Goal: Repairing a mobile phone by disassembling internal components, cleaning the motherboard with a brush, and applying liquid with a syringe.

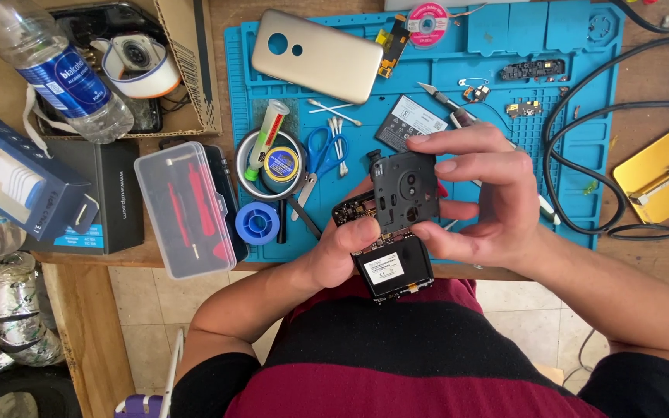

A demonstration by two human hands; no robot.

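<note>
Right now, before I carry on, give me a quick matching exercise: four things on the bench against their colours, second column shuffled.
Things:
1. scissors handles
2. phone back cover
3. work mat
4. plate pinched by the right hand, with the left hand under the opened phone

Colours:
A. gold
B. black
C. blue
D. turquoise

Pairs: 1-C, 2-A, 3-D, 4-B

Phone-repair workbench: blue silicone repair mat [582, 46], scissors [320, 155], solder spool [257, 223], loose circuit boards [532, 71].
</note>
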